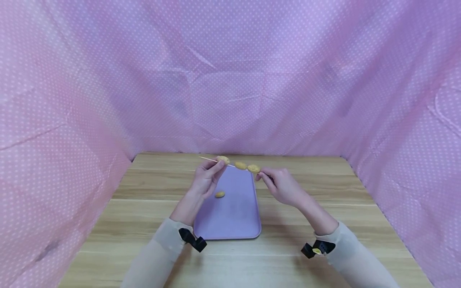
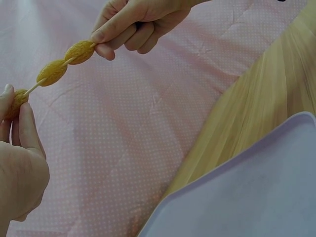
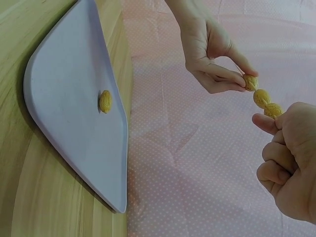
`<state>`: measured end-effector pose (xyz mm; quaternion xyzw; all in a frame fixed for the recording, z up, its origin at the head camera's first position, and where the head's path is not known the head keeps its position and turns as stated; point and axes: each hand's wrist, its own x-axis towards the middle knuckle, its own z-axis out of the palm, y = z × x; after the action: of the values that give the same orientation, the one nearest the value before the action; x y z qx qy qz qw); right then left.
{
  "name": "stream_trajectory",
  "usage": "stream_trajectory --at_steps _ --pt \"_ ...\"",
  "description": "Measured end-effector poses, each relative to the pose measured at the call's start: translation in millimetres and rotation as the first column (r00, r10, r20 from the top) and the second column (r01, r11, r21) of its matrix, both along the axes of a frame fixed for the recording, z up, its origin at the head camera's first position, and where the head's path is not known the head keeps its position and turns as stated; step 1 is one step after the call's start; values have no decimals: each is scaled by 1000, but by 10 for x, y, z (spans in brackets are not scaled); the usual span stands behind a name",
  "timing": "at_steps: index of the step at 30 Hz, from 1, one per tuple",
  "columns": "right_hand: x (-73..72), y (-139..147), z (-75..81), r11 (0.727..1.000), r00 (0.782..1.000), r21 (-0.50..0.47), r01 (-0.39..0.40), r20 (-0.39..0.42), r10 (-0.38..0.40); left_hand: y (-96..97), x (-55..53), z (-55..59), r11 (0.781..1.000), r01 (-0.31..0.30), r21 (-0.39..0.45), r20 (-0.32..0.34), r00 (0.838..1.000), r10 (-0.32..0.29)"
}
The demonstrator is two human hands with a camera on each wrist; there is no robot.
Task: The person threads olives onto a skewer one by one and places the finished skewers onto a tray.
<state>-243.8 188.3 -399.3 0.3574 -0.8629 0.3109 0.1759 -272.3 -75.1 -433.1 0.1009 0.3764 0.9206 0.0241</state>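
So there's a thin stick [image 1: 208, 159] held up in the air, with three wrinkly yellow pieces threaded on it. In the head view it lines up with the far end of a light purple tray [image 1: 234, 224], tilted a bit, its left end a little higher in the picture.

The left hand [image 1: 204, 180] is pinching the left yellow piece [image 1: 223, 160] between thumb and fingertips, and a bare, pointy bit of stick pokes out past it on the outer side. Then there's a short bare gap, then the middle yellow piece [image 1: 240, 165], with the right yellow piece [image 1: 253, 168] just beside it.

The right hand [image 1: 282, 186] has thumb and forefinger pinched on the stick at the other end, right next to that last piece, with the other fingers curled in. Can't really tell if its fingertips touch the piece too.

One loose yellow piece [image 1: 220, 194] is lying on the tray, well apart from the stick. The tray sits flat on a wood-grain table [image 1: 151, 232], and the left forearm hangs over part of its left edge. Pale sleeves [image 1: 155, 256], black gadgets strapped on both wrists [image 1: 192, 240], pink dotted cloth [image 1: 230, 80] behind and on both sides.
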Motion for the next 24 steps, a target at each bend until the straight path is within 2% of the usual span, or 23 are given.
stream_trajectory --at_steps 7,18,24 --pt "7 14 -5 1000 1000 -16 -4 5 4 51 14 30 1000 1 12 14 1000 -1" --pt "11 20 -10 1000 1000 -10 -12 -1 12 96 42 6 1000 -9 -6 12 1000 9" --pt "-11 0 -19 1000 1000 -18 -1 12 1 116 14 10 1000 0 -14 26 1000 0"
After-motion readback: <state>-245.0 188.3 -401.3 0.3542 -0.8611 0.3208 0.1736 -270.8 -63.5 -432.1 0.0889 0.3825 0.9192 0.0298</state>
